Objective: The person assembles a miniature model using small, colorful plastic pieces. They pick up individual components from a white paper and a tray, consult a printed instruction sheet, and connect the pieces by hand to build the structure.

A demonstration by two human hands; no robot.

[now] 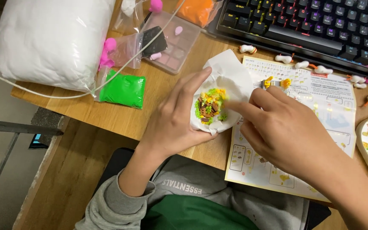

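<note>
Fingers [192, 87] of the left hand [171, 123] curl around a white paper cup [231, 81], clamped on it and tilting it so the small colourful brick model [209, 108] inside faces up. Right hand [286, 127] fingers pinch together at the model, just left of the instruction sheet [320, 98] on the counter [107, 115].

- One view only, from a camera on the person's head, looking steeply down and slightly forward.
- It sits close above the bench [120, 117]; the near edge runs diagonally across the lower left of the frame.
- The keyboard [307, 25] fills the upper right of the frame.
</note>
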